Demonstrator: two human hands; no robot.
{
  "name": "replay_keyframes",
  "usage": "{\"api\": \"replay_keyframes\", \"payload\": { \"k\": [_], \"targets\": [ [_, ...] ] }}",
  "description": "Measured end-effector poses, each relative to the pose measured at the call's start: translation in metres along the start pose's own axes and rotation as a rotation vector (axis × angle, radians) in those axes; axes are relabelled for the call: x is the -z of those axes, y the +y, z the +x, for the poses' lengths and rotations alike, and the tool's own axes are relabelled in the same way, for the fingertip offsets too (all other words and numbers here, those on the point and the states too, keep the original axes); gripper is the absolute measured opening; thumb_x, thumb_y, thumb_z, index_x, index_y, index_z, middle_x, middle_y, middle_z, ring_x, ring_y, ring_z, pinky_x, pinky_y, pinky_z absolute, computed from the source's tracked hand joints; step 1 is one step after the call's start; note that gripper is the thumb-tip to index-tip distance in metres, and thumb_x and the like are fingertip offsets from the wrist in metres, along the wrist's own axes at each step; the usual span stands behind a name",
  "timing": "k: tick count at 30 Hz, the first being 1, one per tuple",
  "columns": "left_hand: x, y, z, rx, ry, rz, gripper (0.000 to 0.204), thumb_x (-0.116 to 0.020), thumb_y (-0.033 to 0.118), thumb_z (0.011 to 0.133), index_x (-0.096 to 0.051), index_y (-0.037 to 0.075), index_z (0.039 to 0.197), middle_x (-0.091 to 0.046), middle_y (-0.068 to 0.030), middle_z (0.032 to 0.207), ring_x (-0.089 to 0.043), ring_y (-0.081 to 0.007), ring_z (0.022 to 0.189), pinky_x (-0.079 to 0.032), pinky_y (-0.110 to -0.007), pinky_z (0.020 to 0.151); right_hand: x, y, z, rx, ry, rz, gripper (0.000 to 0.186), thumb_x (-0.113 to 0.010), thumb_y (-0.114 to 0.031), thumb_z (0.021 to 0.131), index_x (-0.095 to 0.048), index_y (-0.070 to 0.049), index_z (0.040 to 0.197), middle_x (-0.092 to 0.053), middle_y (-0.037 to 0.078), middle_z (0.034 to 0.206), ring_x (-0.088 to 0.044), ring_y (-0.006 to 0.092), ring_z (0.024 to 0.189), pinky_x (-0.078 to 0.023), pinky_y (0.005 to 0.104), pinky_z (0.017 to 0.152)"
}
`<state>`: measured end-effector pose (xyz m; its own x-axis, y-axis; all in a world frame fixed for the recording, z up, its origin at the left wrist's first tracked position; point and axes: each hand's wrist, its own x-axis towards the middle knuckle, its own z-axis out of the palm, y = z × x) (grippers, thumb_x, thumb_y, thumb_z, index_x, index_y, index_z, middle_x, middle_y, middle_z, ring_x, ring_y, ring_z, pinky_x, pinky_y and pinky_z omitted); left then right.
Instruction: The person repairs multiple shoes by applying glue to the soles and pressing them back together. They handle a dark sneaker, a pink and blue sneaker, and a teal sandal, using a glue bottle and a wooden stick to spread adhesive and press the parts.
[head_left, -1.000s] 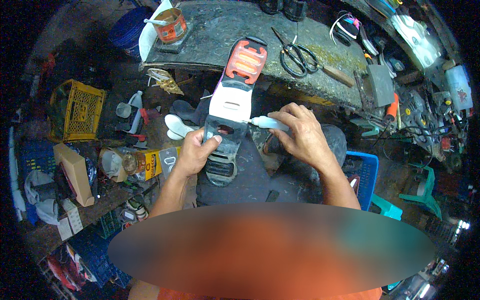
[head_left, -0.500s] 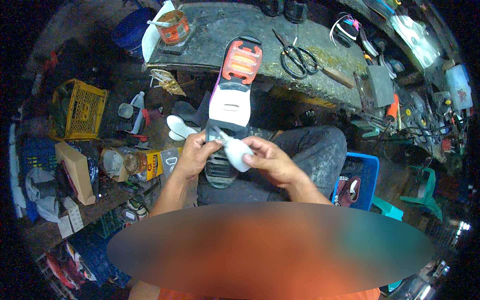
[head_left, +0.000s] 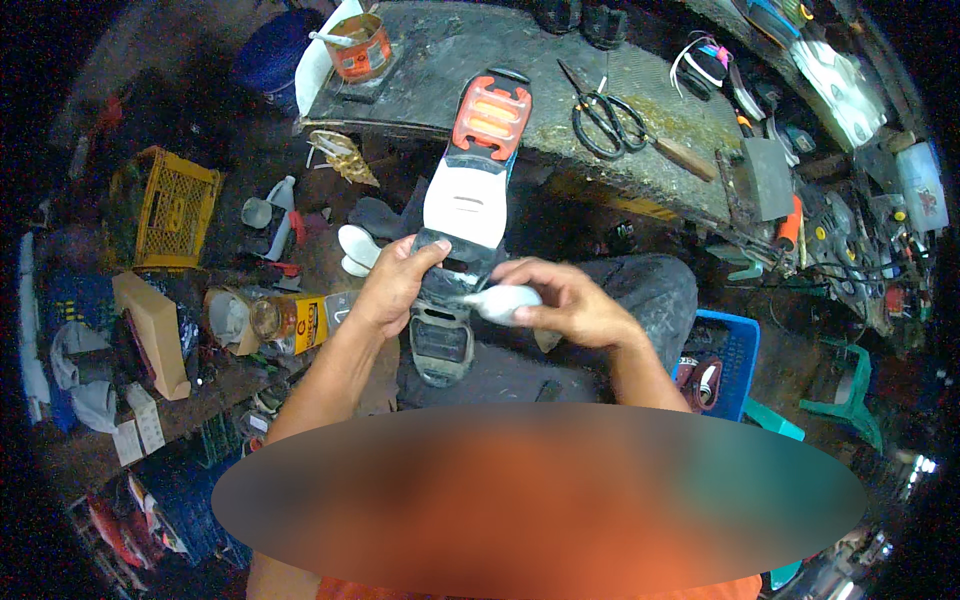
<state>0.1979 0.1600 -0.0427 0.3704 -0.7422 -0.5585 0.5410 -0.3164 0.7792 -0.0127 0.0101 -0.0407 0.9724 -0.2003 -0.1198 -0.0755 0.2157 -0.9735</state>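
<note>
Dark, messy room; bench [head_left: 450, 40] ahead, scissors [head_left: 598, 127] on it. Shoe [head_left: 465, 205] over lap [head_left: 510, 368], sole [head_left: 444, 345] up. Left hand [head_left: 398, 285] grips shoe; right hand [head_left: 580, 305] holds white bottle [head_left: 508, 304], tip [head_left: 468, 299] by sole. Hard squeeze could spill too much; loose grip could let shoe slip. Shoe's long way runs from lap toward bench; red end [head_left: 492, 118] points away, leaning right.

Trousers [head_left: 655, 290] are dark grey, with pale smudges over the right leg. An orange upper garment [head_left: 735, 587] shows at the lower edge, mostly obscured by blur. Forearms [head_left: 328, 378] are bare.
</note>
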Motion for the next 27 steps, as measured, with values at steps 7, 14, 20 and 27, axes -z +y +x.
{"api": "replay_keyframes", "payload": {
  "k": [7, 14, 20, 27],
  "targets": [
    [-0.006, -0.006, -0.008, 0.011, -0.012, 0.007, 0.021, -0.062, 0.018, 0.1, -0.066, 0.001, 0.111, -0.069, -0.0023, 0.098, -0.064, -0.0099, 0.087, -0.053, -0.028, 0.081, 0.026, -0.025, 0.004, 0.065, 0.339, -0.821, 0.035, -0.077, -0.021, 0.088, -0.07, -0.002, 0.116, -0.068, 0.016, 0.109, -0.067, 0.0354, 0.106, -0.053, 0.0414, 0.094],
    [-0.002, -0.013, -0.004, -0.044, -0.036, 0.02, 0.02, -0.063, 0.019, 0.099, -0.067, 0.001, 0.106, -0.068, -0.0007, 0.095, -0.062, -0.0086, 0.085, -0.051, -0.027, 0.078, 0.006, -0.038, 0.021, 0.179, 0.274, -1.095, 0.034, -0.076, -0.02, 0.085, -0.07, -0.007, 0.115, -0.064, 0.013, 0.101, -0.063, 0.0349, 0.096, -0.052, 0.0462, 0.086],
    [0.0, -0.006, -0.007, -0.039, -0.046, 0.06, 0.019, -0.063, 0.02, 0.098, -0.067, 0.002, 0.104, -0.066, 0.0005, 0.092, -0.06, -0.0083, 0.082, -0.05, -0.027, 0.075, 0.003, -0.043, 0.02, 0.199, 0.3, -1.188, 0.032, -0.076, -0.02, 0.085, -0.071, -0.007, 0.114, -0.064, 0.012, 0.103, -0.062, 0.0336, 0.099, -0.051, 0.0452, 0.09],
    [0.003, -0.008, -0.004, -0.071, -0.046, 0.151, 0.017, -0.064, 0.02, 0.097, -0.068, 0.003, 0.099, -0.063, 0.0025, 0.088, -0.056, -0.0079, 0.079, -0.047, -0.027, 0.074, 0.016, -0.044, 0.013, 0.178, 0.36, -1.132, 0.031, -0.078, -0.019, 0.084, -0.072, -0.007, 0.111, -0.065, 0.012, 0.101, -0.064, 0.0331, 0.099, -0.051, 0.0442, 0.089]
  ]
}}
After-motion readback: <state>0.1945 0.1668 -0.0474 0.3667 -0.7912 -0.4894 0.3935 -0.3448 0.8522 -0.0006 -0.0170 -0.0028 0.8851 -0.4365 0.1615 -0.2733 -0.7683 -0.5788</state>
